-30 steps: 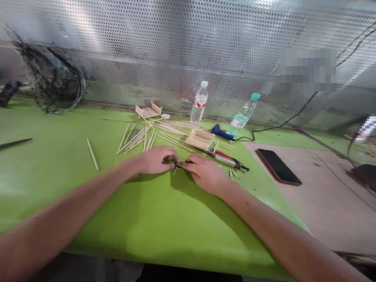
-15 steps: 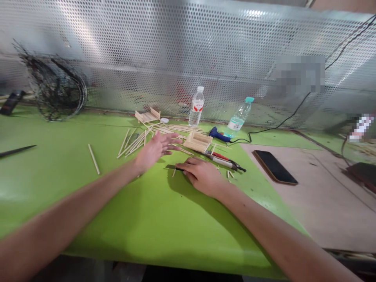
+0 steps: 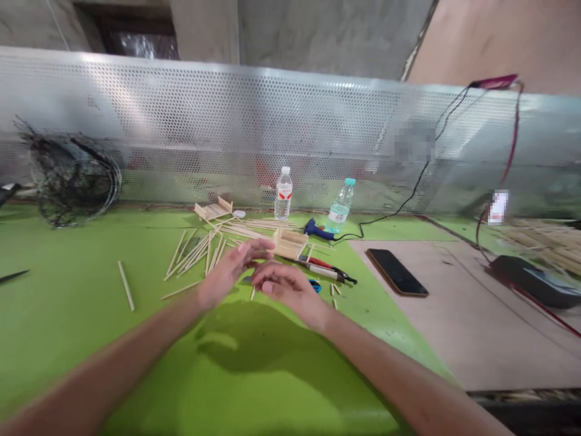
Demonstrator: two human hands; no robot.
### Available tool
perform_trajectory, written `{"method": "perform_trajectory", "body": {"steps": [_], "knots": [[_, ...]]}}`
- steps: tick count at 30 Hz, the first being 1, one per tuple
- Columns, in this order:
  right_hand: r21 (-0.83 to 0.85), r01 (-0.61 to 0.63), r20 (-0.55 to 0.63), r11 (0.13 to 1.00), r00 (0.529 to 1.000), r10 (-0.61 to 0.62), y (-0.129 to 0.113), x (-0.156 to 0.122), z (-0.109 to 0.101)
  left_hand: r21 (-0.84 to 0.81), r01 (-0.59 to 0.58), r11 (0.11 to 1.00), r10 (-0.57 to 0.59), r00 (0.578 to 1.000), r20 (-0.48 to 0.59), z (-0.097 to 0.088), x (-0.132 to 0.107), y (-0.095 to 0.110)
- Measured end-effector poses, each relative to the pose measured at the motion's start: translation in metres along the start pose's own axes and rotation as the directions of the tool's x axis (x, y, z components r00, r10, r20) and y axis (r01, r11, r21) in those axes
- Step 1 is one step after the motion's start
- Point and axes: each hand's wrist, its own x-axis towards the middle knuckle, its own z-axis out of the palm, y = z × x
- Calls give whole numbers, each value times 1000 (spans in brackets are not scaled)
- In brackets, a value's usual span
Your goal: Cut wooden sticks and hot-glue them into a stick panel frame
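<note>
Near side free, far side crowded
I can pass over the near bench (image 3: pixel 181 390), or on the left between the lone stick (image 3: pixel 126 286) and the dark blade (image 3: pixel 13 277). Beyond the left hand (image 3: pixel 227 266) and right hand (image 3: pixel 293 293), loose sticks (image 3: pixel 195 257), a small wooden model (image 3: pixel 290 243) and the blue glue gun (image 3: pixel 312 229) block me; two bottles (image 3: pixel 284 203) and the perforated screen (image 3: pixel 218 133) close the back.

two bare forearms (image 3: pixel 385 361), two bare hands (image 3: pixel 290 290)

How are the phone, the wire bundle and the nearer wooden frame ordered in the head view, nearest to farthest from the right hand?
1. Nearer wooden frame, beyond the right hand
2. Phone, to the right
3. Wire bundle, far left
</note>
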Motion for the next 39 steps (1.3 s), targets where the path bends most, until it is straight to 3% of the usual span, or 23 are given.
{"method": "perform_trajectory", "body": {"steps": [1,3,6,10,13,16,19,23,25,26,28,30,32,34,39], "knots": [[137,-42,63,990,997,33,-3,-1,3,-37,38,999,-37,998,49,8,-3,1],[255,-121,181,959,981,75,-6,-5,7,-79,106,991,-98,990,98,23,-8,0],[297,-184,267,937,958,103,-9,-10,9,-151,208,966,-210,978,1,33,-13,-7],[303,-167,277,938,957,81,-10,-12,10,-252,285,925,-306,951,-48,33,-14,-13],[225,-210,353,951,928,122,-13,-13,12,-235,274,933,-304,947,-102,33,-13,-14],[172,-290,502,941,848,169,-17,-13,12,-197,233,952,-258,960,-109,34,-13,-15],[174,-330,610,928,776,162,-21,-12,11,-142,226,964,-236,970,-62,35,-12,-16],[126,-295,660,947,738,142,-22,-12,8,-115,236,965,-234,972,36,33,-10,-15],[109,-274,627,955,765,148,-19,-12,8,-127,246,961,-239,969,70,32,-10,-13],[123,-247,560,961,817,138,-17,-11,8,-152,243,958,-234,969,73,32,-10,-12],[180,-140,341,974,937,71,-13,-9,9,-238,213,948,-208,977,45,33,-10,-10],[247,-18,141,969,990,-17,-9,-6,12,-315,177,932,-187,982,-1,34,-10,-10],[306,35,84,951,994,-63,-7,-4,14,-353,181,918,-204,979,-27,35,-11,-11],[344,23,114,939,991,-66,-9,-5,15,-368,215,905,-245,969,-37,36,-13,-11],[291,-135,358,947,933,23,-23,-12,14,-390,282,877,-322,946,-39,38,-14,-11]]}}
